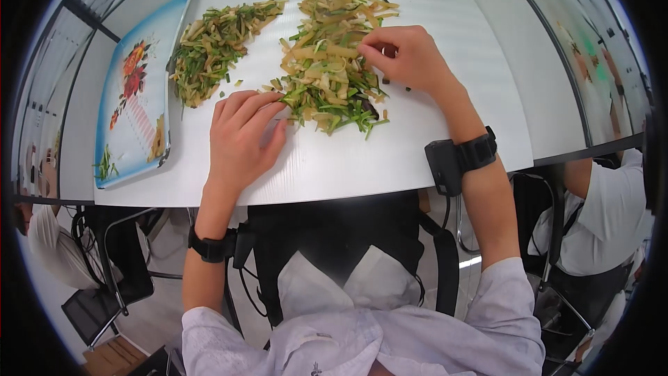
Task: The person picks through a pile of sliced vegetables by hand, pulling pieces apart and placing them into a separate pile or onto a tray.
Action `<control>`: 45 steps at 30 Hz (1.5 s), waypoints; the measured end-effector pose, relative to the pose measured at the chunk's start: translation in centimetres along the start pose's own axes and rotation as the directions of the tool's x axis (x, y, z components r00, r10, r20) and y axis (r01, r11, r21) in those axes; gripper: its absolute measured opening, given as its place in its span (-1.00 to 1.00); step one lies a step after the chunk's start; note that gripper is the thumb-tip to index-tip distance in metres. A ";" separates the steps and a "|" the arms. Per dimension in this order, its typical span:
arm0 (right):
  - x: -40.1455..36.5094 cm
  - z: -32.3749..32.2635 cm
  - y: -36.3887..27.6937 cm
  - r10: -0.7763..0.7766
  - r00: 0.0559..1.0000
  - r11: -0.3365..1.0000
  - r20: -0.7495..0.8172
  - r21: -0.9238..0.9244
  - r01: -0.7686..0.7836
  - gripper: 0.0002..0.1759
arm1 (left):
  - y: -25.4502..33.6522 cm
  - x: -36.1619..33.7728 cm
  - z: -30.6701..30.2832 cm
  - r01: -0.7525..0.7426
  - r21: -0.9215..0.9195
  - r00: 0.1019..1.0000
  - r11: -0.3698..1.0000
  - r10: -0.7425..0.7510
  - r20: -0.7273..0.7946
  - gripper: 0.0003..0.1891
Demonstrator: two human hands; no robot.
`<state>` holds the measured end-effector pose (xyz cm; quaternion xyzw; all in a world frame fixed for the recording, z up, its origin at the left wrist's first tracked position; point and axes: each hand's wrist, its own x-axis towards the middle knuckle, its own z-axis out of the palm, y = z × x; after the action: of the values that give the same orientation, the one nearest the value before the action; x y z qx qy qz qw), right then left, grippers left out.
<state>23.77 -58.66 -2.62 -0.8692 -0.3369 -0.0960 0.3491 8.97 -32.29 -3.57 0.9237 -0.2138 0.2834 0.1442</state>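
A mixed pile of cut vegetable strips (323, 73), pale yellow and green with a few dark bits, lies at the middle of the white table. My right hand (407, 59) is at its right edge, thumb and forefinger pinched at the end of a pale vegetable strip (341, 51). On the pile's lower left side is my left hand (243, 136), palm down. Its fingers are bent and its thumb stands apart, with the fingertips close to green pieces. A second, greener pile (209, 52) of cut strips lies farther left.
A blue-rimmed white tray (179, 21) with a flower print stands at the left, holding a few green strips (106, 164) and a yellowish clump. Low partitions (536, 49) border the white table (480, 97). Other people in pale clothes (591, 216) sit at both sides.
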 end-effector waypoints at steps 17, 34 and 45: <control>0.0 -0.1 -0.8 -0.001 1.000 1.000 0.006 0.018 0.001 -0.85 | -6.4 -2.5 -8.2 0.159 0.060 0.967 0.985 -0.143 -0.211 -0.77; -0.2 0.2 0.4 -0.082 0.996 0.997 -0.046 -0.010 0.081 -0.87 | -23.3 -14.6 -21.0 0.696 0.642 0.487 0.322 -0.868 -0.092 -0.64; 0.0 0.2 -0.5 -0.011 1.000 1.000 0.008 0.014 0.011 -0.87 | -23.4 -14.1 -21.4 0.598 0.720 0.521 0.352 -0.854 -0.016 -0.69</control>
<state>23.44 -58.21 -2.51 -0.8652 -0.3438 -0.0920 0.3531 -0.29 0.69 1.82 0.9389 0.3183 0.0643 -0.1139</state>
